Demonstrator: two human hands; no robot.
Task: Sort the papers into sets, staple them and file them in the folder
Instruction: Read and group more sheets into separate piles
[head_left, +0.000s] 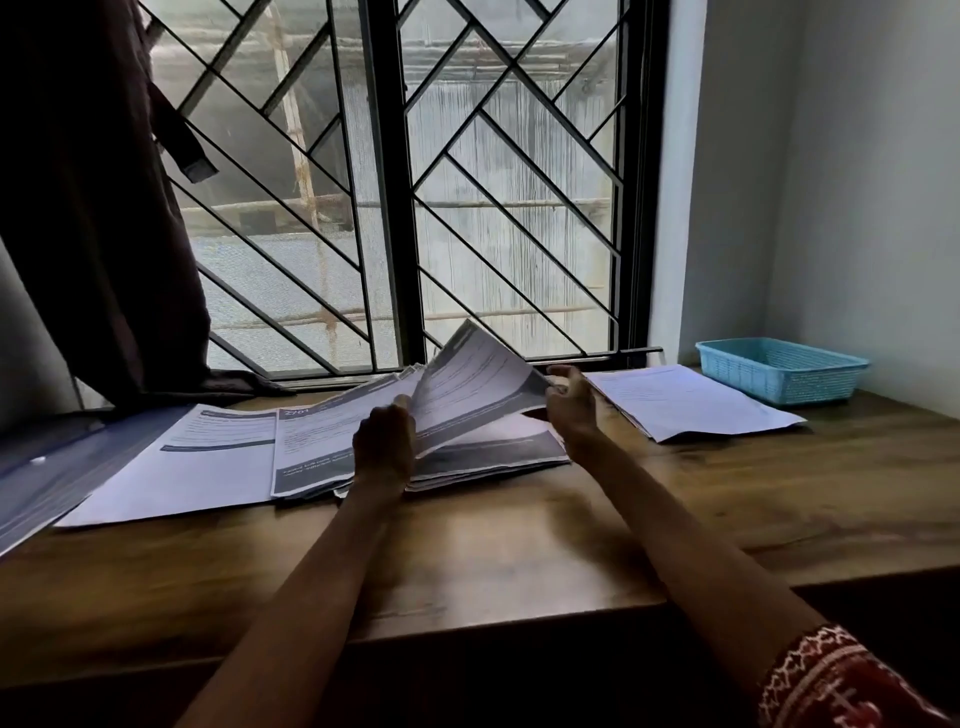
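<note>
A wooden desk (519, 545) runs under a barred window (395, 182), with a dark curtain (93, 208) hanging at the left and a pale wall (831, 182) closing the corner at the right. In that corner a blue basket (779, 369) stands on the desk, and just beside it, nearer the person, lies a small pile (685, 402) of white sheets. At the far left a dark blue folder (47, 473) lies flat, with a single printed sheet (176, 462) partly over it. Beside that sheet, in the middle, sits the stack (311, 452) of printed papers with grey bands.

The left hand (384, 447) rests on the stack, palm down, fingers bent and close together; its thumb side touches the near edge of a lifted page (478, 384). Whether it presses or only lies there cannot be told.

The right hand (571, 400) is at the page's right edge — fingers and thumb pinched on the corner, holding the page raised and curved above the stack, with its far edge up toward the window. The fingertips are blurred, so the exact grip is unclear.

Both forearms reach forward from the bottom of the view, bare and nearly straight, converging toward the stack. The right one shows a red patterned sleeve (841, 680) at the lower right corner — the left arm comes in from lower centre, its wrist over the desk's near edge of papers.
</note>
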